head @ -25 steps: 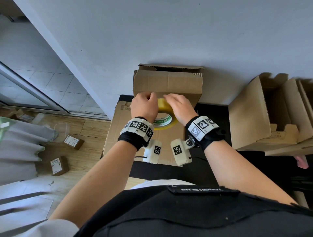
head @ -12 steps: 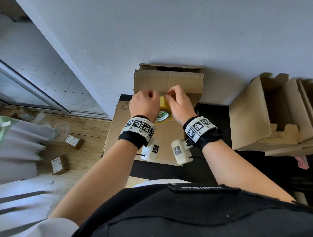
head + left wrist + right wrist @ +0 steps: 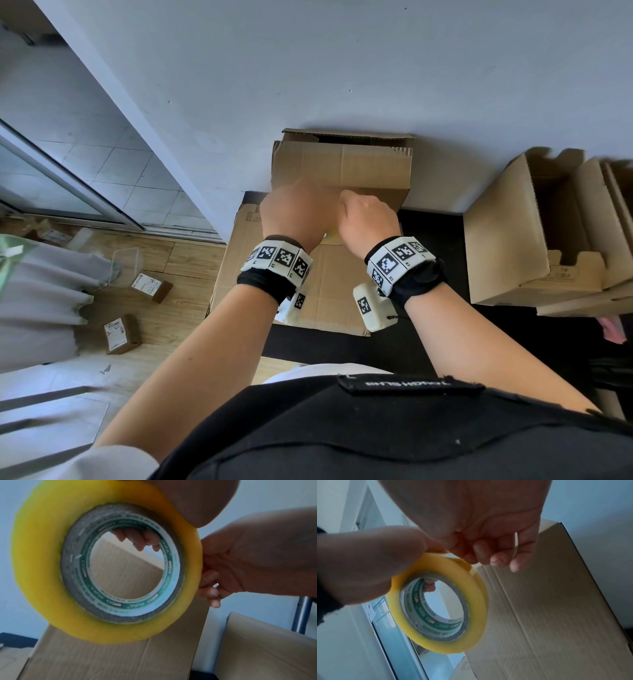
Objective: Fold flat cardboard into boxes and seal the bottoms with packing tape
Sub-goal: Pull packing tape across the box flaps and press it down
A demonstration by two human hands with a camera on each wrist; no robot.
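Taping step, at its start: the roll is in hand but no strip shows on any cardboard yet. Left hand (image 3: 297, 209) grips the yellow tape roll (image 3: 106, 563), fingers hooked through the core and thumb side over the outer rim; the roll is held on edge, above the flat cardboard sheet (image 3: 329, 294) and just in front of the upright box (image 3: 342, 168), which stands at 12 o'clock against the wall (image 3: 342, 61). Right hand (image 3: 368, 219) sits at the roll's 3 o'clock edge, fingers curled, thumb and forefinger pinched at the rim, apparently on the loose tape end; the strip itself is too thin and clear to confirm in the wrist views. In the head view the roll is almost wholly hidden behind the two hands. More folded boxes (image 3: 534, 233) at 3 o'clock, well apart. Small parcels (image 3: 150, 286) lie on the wood floor (image 3: 164, 329) at 9 o'clock. Judgement: next move calls for peeling the end free, drawing out a length with the right hand while the left lets the roll turn, then laying it along the bottom seam of a box. Whether the upright box's seam faces the hands cannot be told.
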